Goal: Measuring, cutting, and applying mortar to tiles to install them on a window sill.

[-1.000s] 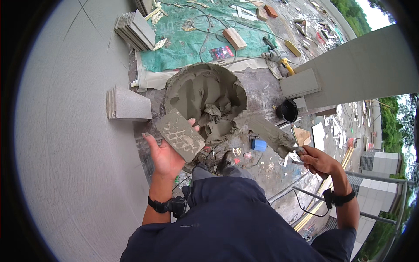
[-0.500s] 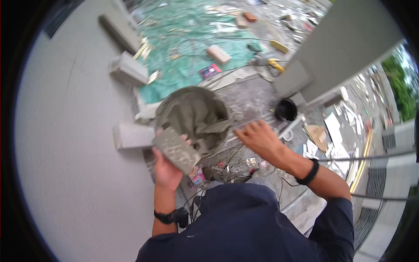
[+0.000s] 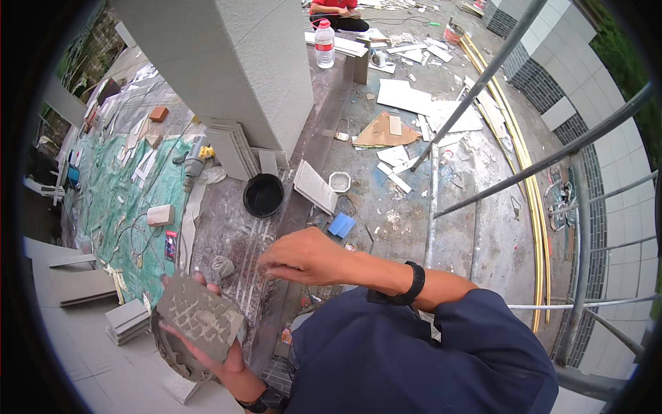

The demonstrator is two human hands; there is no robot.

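Note:
My left hand [image 3: 233, 370] holds a rectangular tile [image 3: 200, 314] with its upper face covered in grey mortar, scored with crossing ridges. Under and beside the tile shows part of a mortar-smeared bucket [image 3: 169, 353]; the tile and hand hide the rest of it. My right hand [image 3: 303, 257] hovers to the right of the tile, apart from it. Its fingers are curled together, and the underside, with anything in it, is hidden. A crumpled grey lump [image 3: 223, 266] lies on the ledge between the tile and the right hand.
A black bucket [image 3: 246, 199] and leaning tiles [image 3: 234, 145] stand by the column [image 3: 265, 62]. A power tool [image 3: 196, 160] rests beside the green sheet [image 3: 114, 186]. Metal poles [image 3: 524, 178] cross the right side. Tile stacks [image 3: 127, 319] lie left. A person in red [image 3: 332, 10] sits far off.
The view has swung to the right, bringing the column, poles and another person into sight. The tile stays in my left hand. My right hand's fingers look more curled than before.

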